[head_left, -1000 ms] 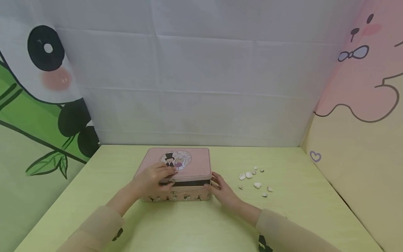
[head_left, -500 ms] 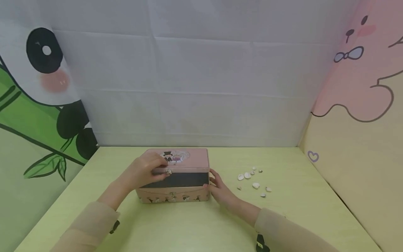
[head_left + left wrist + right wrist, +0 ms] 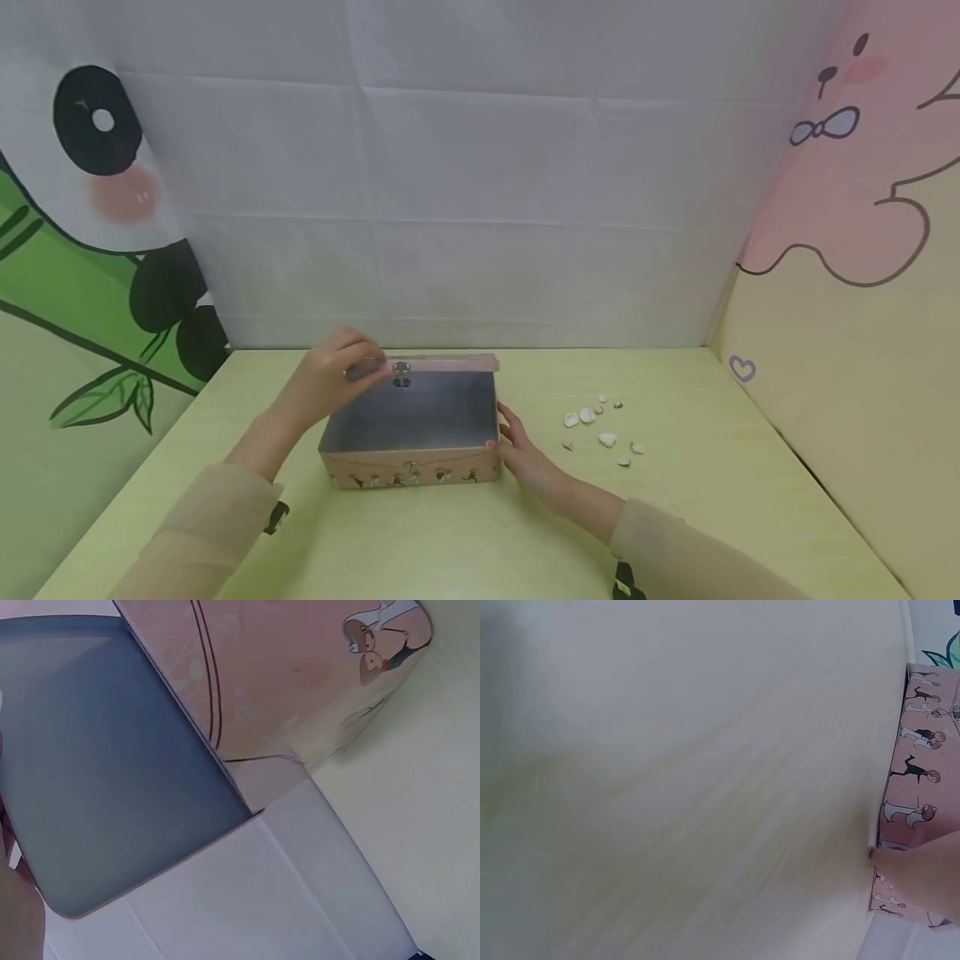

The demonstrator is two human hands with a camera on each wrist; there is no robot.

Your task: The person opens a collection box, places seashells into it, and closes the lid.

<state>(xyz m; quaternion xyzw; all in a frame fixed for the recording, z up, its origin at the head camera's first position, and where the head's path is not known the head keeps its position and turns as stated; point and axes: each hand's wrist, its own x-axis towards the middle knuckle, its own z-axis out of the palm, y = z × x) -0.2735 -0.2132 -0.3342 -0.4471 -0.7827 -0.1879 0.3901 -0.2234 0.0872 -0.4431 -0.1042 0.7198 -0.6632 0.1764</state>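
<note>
A pink tin box (image 3: 382, 479) with cartoon figures along its front stands on the table, its hinged lid (image 3: 453, 364) raised at the back. The grey interior shows bare metal in the head view. My left hand (image 3: 324, 379) pinches the lid's front edge left of the metal clasp (image 3: 402, 371). In the left wrist view, the lid's grey underside (image 3: 112, 772) tilts away from the box's patterned side (image 3: 292, 682). My right hand (image 3: 531, 467) holds the box's front right corner, thumb at the front and fingers along the side. In the right wrist view its thumb (image 3: 922, 874) presses the front wall.
Several small white and brownish seashells (image 3: 607, 439) lie scattered on the pale yellow table (image 3: 675, 500) right of the box. A white cloth wall (image 3: 480, 250) rises behind the table. Cartoon-printed panels (image 3: 840, 350) flank both sides.
My left hand has lifted the lid from slightly raised to steeply tilted back, moving up and away. The box interior has come into view. My right hand stays at the corner.
</note>
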